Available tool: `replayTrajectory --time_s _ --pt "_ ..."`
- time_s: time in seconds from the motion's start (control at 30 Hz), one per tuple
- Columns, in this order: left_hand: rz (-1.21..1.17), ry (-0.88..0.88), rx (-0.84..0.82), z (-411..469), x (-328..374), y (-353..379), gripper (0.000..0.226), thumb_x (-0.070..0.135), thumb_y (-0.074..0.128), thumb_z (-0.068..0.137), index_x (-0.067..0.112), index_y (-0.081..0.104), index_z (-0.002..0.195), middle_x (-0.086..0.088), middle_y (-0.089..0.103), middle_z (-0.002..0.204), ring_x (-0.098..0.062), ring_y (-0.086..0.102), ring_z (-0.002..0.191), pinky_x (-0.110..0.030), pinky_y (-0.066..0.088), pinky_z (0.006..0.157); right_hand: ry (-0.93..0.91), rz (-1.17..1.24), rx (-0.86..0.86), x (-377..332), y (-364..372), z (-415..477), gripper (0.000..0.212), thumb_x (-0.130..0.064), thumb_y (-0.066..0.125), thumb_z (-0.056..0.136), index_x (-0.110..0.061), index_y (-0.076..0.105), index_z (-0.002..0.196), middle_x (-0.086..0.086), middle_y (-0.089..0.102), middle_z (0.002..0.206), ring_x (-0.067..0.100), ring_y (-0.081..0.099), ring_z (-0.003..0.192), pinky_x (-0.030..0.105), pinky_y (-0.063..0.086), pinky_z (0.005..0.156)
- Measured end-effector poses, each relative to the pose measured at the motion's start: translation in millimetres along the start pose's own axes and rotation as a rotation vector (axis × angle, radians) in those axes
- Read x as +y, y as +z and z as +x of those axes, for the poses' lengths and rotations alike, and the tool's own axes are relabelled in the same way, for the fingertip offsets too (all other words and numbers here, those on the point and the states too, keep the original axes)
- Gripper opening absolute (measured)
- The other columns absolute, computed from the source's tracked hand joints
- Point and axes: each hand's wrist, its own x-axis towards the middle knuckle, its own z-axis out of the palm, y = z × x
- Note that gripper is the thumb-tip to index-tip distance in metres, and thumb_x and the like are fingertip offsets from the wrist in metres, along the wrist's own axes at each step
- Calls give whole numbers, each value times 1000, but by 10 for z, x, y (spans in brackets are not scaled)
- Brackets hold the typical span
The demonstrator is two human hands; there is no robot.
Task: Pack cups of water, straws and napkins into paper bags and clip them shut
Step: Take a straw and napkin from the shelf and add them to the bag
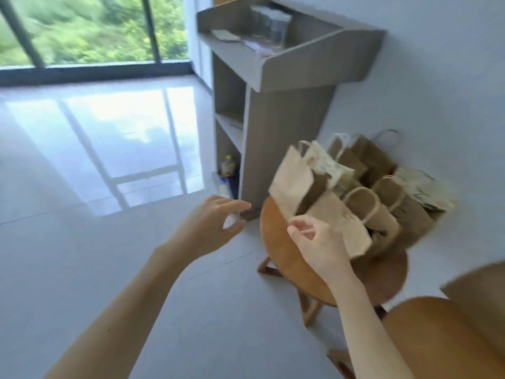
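Note:
Several brown paper bags with twisted handles stand crowded on a round wooden stool. The nearest paper bag leans toward me, and another bag tilts at the stool's far left. My right hand has curled fingers against the nearest bag's left edge; blur hides whether it grips the bag. My left hand hovers left of the stool and pinches a small white thing between thumb and fingers. Clear cups and a flat pale napkin stack sit on top of a grey stand.
The grey stand rises just behind the stool, against a white wall, with a bottle on its lowest shelf. A second wooden stool is at the bottom right. Glossy tiled floor stretches left to a large window.

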Motion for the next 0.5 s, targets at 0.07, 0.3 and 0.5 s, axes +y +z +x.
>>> replayTrajectory --time_s 0.07,0.3,0.5 --pt "-11 -65 21 65 -321 -165 32 27 58 91 25 60 122 7 64 117 -16 52 114 -28 40 96 -39 -10 -33 -232 200 291 16 -28 58 89 -26 65 103 -6 68 91 6 59 82 19 45 74" --pt "-3 -157 46 793 -1276 -385 33 28 56 91 28 57 125 9 61 122 -13 49 119 -33 42 99 -148 -48 -104 -692 746 1548 21 -27 55 92 -23 64 111 -7 66 99 7 58 86 10 42 66" --pt "15 -149 76 2022 -1915 -617 33 28 54 92 25 56 125 8 59 125 -14 49 119 -30 41 98 -225 -81 7 -1004 944 2897 19 -26 57 89 -22 67 105 -8 68 100 9 60 89 17 40 68"
